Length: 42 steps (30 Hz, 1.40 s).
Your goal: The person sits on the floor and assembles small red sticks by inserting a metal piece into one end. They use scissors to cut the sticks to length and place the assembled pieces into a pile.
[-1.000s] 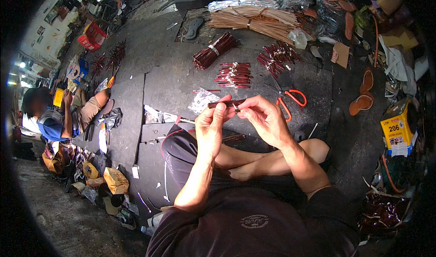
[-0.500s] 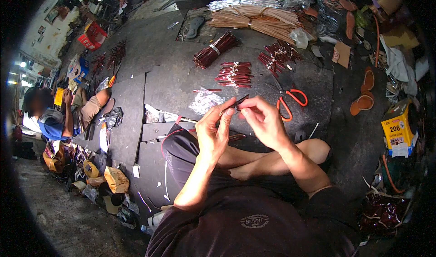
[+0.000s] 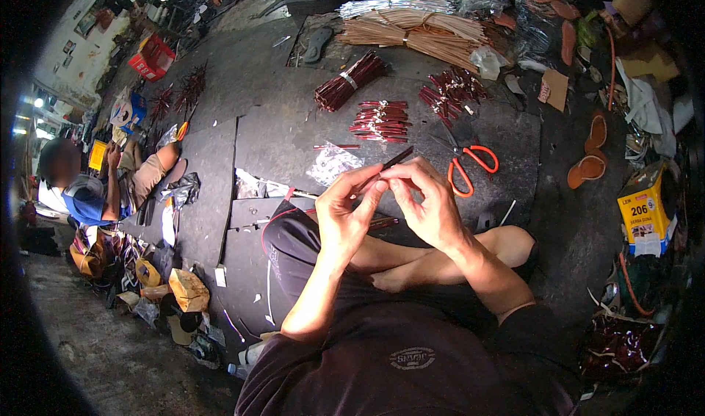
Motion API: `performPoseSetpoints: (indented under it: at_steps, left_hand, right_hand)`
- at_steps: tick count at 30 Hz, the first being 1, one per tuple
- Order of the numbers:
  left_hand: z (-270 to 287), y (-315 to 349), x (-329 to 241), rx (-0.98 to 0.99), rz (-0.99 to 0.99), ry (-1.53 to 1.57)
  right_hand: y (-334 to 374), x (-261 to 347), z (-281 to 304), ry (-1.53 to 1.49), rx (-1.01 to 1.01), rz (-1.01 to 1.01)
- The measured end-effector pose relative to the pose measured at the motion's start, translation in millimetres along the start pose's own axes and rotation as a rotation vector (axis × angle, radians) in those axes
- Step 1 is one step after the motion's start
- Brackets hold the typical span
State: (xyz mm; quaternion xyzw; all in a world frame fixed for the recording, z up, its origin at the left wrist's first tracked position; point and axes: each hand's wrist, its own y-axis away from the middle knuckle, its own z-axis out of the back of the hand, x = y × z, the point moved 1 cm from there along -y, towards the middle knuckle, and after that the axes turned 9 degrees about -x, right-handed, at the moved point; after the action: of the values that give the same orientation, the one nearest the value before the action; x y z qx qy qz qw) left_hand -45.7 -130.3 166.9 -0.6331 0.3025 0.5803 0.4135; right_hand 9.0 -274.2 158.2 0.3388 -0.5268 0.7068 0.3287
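Both my hands meet in front of my crossed legs around a narrow dark red-brown strip, which slants up to the right. My left hand pinches its lower part between thumb and fingers. Higher up, the thumb and fingertips of my right hand close on the same strip. Just beyond lie a clear plastic bag and one loose red strip. Farther off is a stack of short red strips with white bits at the middle. Scissors with orange handles rest right of my hands.
Behind the stack are a tied dark red bundle and another strip pile. Long tan strips and a shoe sole lie farther back. Orange sandals and a yellow box stand right. Another person sits left.
My right hand has turned and drawn in closer to the left, its fingers now bunched along the strip. More of the strip shows beyond the fingertips.
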Motion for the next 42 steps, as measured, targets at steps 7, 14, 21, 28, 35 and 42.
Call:
performPoseSetpoints:
  at_steps: [7, 14, 21, 28, 35, 42]
  left_hand:
    - [-7.0, 1.2, -1.3, -0.034, -0.203, -0.095]
    - [-14.5, 6.9, 5.4, -0.128, -0.012, 0.162]
    - [-17.4, 11.2, 19.6, -0.172, 0.074, 0.345]
    - [-13.7, 7.7, 14.5, -0.108, 0.065, 0.348]
    - [-6.7, 6.3, 16.7, -0.071, 0.051, 0.286]
    - [-2.9, 2.4, 13.0, -0.017, 0.019, 0.266]
  right_hand:
    - [6.9, -1.8, -0.8, -0.273, -0.041, -0.296]
    - [10.8, 3.3, -8.3, -0.223, -0.233, -0.191]
    - [16.4, 0.4, -12.9, -0.114, -0.255, -0.102]
    - [10.0, 1.2, -7.7, 0.020, -0.227, 0.080]
    - [4.6, 2.7, -4.2, -0.016, -0.187, 0.088]
    - [9.3, -6.0, -7.1, -0.229, -0.147, -0.105]
